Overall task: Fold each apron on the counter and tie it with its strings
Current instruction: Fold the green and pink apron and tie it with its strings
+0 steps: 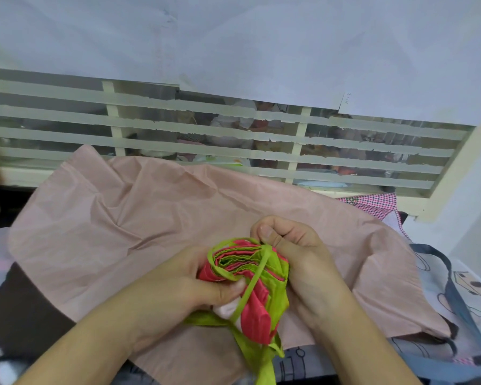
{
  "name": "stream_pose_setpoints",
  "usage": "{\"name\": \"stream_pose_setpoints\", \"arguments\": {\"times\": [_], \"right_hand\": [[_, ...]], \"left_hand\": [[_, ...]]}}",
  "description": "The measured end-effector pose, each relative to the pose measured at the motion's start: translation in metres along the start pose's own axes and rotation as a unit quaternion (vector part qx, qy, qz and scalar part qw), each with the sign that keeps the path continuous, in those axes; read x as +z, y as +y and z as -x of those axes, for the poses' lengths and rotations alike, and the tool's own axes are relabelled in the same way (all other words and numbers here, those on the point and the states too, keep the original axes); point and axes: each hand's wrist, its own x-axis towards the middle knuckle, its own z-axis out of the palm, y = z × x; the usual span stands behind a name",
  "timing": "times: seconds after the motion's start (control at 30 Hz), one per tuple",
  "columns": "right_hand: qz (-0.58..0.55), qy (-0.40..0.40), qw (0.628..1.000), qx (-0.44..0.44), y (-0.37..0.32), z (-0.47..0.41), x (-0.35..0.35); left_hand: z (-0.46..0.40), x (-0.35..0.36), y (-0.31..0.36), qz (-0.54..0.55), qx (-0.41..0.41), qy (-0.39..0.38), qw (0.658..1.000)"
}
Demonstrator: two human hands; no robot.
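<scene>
1. Two hands meet over the pink apron (139, 223), which lies spread and creased on the worktop (20, 295); above its near middle they hold a folded red-and-green apron (257, 301).
2. Left hand (178, 290) curls round the bundle's left side, thumb pressed on its top.
3. Right hand (297, 259) grips the bundle's right side, its fingers (267, 232) curled tight, pinching a green string (250, 284) that loops round the folded end.
4. Beyond the pink apron's far edge stands a taped window grille (233, 134); right of it lie a checked cloth (372, 204) and a printed apron (456, 295).
</scene>
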Motion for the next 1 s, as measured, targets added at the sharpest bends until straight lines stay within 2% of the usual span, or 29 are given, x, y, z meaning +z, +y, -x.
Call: {"name": "stream_pose_setpoints", "arguments": {"times": [0.13, 0.23, 0.37, 0.5, 0.67, 0.8, 0.93, 1.0], "right_hand": [[0.011, 0.004, 1.0, -0.021, -0.004, 0.001, -0.002], [0.026, 0.041, 0.998, -0.044, -0.007, 0.001, -0.008], [0.005, 0.05, 0.997, -0.051, -0.005, 0.0, -0.006], [-0.047, 0.033, 0.998, -0.016, 0.002, -0.001, 0.004], [-0.092, 0.009, 0.996, 0.002, 0.01, 0.001, 0.013], [-0.072, -0.019, 0.997, 0.014, 0.014, 0.001, 0.02], [0.051, 0.029, 0.998, -0.036, 0.027, -0.011, 0.016], [0.063, 0.04, 0.996, -0.037, 0.029, -0.012, 0.014]], "left_hand": [[-0.001, 0.0, 0.002, -0.013, 0.046, 0.036, 0.998], [-0.001, 0.001, 0.003, -0.015, 0.083, 0.037, 0.996], [-0.001, 0.003, 0.001, -0.03, 0.123, 0.042, 0.991], [-0.002, 0.007, -0.002, 0.03, 0.13, 0.063, 0.989], [-0.006, 0.008, -0.002, 0.167, 0.104, 0.075, 0.978], [-0.009, 0.009, 0.004, 0.197, 0.106, 0.108, 0.969], [-0.014, 0.006, 0.002, 0.23, 0.121, 0.126, 0.957], [-0.015, 0.005, 0.003, 0.253, 0.125, 0.125, 0.951]]}}
